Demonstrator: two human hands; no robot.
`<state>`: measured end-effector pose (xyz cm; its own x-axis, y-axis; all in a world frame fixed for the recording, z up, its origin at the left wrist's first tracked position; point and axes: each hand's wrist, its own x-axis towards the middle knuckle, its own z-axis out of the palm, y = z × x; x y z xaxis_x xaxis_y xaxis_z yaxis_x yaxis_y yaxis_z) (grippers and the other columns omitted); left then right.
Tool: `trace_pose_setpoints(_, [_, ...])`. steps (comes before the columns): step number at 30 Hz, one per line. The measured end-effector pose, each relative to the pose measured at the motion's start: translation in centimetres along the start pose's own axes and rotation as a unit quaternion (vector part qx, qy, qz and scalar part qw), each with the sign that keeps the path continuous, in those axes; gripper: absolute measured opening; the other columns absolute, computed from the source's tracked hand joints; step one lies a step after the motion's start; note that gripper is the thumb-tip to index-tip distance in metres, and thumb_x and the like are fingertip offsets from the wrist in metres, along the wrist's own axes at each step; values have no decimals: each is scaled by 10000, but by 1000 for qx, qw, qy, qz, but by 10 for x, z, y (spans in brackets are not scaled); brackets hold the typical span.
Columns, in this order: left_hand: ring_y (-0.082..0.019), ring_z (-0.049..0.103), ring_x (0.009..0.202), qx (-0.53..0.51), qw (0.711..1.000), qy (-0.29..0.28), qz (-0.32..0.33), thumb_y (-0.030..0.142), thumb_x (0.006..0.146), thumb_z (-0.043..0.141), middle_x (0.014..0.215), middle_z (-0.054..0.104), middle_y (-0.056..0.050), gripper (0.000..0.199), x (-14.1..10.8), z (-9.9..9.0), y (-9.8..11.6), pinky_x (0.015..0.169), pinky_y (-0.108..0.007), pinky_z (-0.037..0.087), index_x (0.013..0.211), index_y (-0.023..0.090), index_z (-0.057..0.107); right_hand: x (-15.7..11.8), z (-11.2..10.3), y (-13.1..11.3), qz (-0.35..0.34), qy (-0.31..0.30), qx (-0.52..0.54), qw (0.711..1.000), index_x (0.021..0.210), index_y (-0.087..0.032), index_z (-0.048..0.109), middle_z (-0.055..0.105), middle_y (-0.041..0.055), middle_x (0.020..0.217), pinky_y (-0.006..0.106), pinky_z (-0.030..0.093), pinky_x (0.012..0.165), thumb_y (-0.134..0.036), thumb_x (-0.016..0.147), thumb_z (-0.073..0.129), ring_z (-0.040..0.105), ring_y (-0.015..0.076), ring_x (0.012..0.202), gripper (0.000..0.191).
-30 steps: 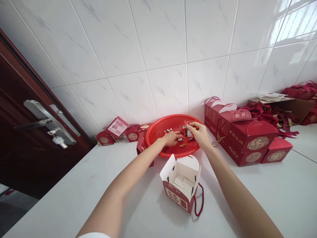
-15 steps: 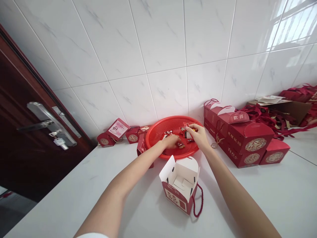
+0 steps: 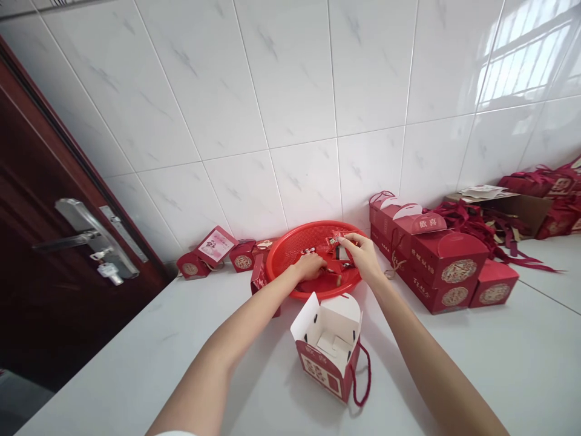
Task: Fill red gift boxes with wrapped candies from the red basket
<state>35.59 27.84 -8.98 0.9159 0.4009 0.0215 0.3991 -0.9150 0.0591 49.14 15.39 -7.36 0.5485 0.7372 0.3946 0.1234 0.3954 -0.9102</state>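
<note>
Both hands are at a red plastic basket (image 3: 290,239) that holds several small wrapped candies (image 3: 308,250). My left hand (image 3: 310,266) reaches down inside it with curled fingers; what they grip is hidden. On the basket's right side, my right hand (image 3: 361,251) pinches a red-wrapped candy (image 3: 336,238) between thumb and fingers. In front of the basket, nearer to me, stands an open red gift box (image 3: 324,363) with a white inside, its flaps raised and a dark red cord handle (image 3: 365,387) hanging at its right.
Closed red gift boxes (image 3: 436,260) are stacked at the right, with dark red ribbons (image 3: 472,224) and a cardboard box (image 3: 526,209) behind. Smaller red boxes (image 3: 195,265) stand by the tiled wall at left. A brown door (image 3: 54,272) with keys borders the counter.
My right hand has raised the red candy slightly within the basket's right side. My left hand has shifted a little among the candies. The view has tilted slightly up.
</note>
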Motion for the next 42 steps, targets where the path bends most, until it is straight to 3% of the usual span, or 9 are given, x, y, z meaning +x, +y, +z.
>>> trace_pose_setpoints(6, [-164, 585, 648, -162, 980, 110, -38, 342, 910, 491, 702, 641, -13, 286, -15, -25, 3, 602, -262, 417, 772, 162, 666, -4, -9, -31, 25, -17, 75, 997, 746, -194, 671, 670, 26, 769, 301, 454, 693, -529, 640, 776, 582, 172, 713, 367])
trace_pose_setpoints(12, [-193, 648, 834, -350, 923, 162, -1, 457, 886, 589, 909, 715, -48, 334, -70, -53, 38, 754, -290, 504, 948, 153, 714, -23, -25, -82, -20, -29, 58, 998, 729, -202, 658, 616, -4, 702, 257, 376, 564, -487, 671, 792, 507, 118, 600, 321])
trace_pose_setpoints(14, [-206, 660, 954, -364, 920, 147, 16, 361, 877, 620, 1014, 733, -62, 260, -94, -57, 52, 867, -311, 512, 1013, 175, 740, -32, -29, -98, -26, -43, 20, 999, 726, -201, 643, 589, -10, 671, 252, 322, 513, -491, 700, 774, 462, 106, 558, 319])
trace_pose_setpoints(17, [-218, 607, 1181, -311, 946, 89, 22, 196, 875, 562, 1266, 678, -67, 315, -123, -58, 68, 1002, -329, 484, 1134, 226, 738, -44, -33, -118, -32, -92, -40, 995, 749, -192, 654, 563, -10, 652, 255, 278, 483, -489, 738, 747, 408, 96, 528, 311])
trace_pose_setpoints(21, [-249, 531, 1311, -277, 960, 45, -13, 191, 875, 540, 1463, 537, -61, 416, -144, -57, 77, 980, -342, 508, 1256, 268, 689, -57, -32, -133, -55, -167, -131, 976, 779, -180, 698, 572, -1, 664, 254, 313, 507, -458, 791, 696, 408, 103, 563, 278])
trace_pose_setpoints(26, [-249, 583, 1220, -245, 969, -10, -36, 391, 874, 644, 1394, 568, -53, 313, -157, -65, 75, 1006, -338, 477, 1140, 254, 735, -66, -26, -130, -46, -288, -231, 928, 721, -185, 685, 637, 7, 720, 265, 383, 569, -364, 820, 649, 504, 127, 631, 208])
trace_pose_setpoints(32, [-262, 618, 1096, -216, 970, -103, -50, 544, 757, 765, 1339, 603, -69, 648, -167, -71, 69, 887, -315, 491, 1329, 267, 639, -70, -13, -116, -30, -403, -339, 849, 756, -196, 717, 666, 0, 724, 271, 371, 570, -268, 796, 627, 528, 136, 629, 122])
trace_pose_setpoints(37, [-288, 584, 1185, -221, 967, -117, -52, 531, 736, 780, 1359, 603, -62, 703, -168, -70, 69, 902, -301, 470, 1367, 268, 614, -71, -11, -120, -65, -417, -320, 848, 845, -188, 728, 702, 17, 807, 269, 413, 652, -206, 816, 555, 577, 152, 717, 176])
trace_pose_setpoints(42, [-256, 601, 1120, -236, 962, -134, -41, 500, 726, 785, 1263, 643, -41, 741, -167, -69, 68, 869, -273, 462, 1395, 253, 586, -78, -11, -125, -66, -425, -323, 843, 1019, -209, 702, 663, -7, 780, 250, 373, 576, -189, 818, 522, 514, 120, 602, 270])
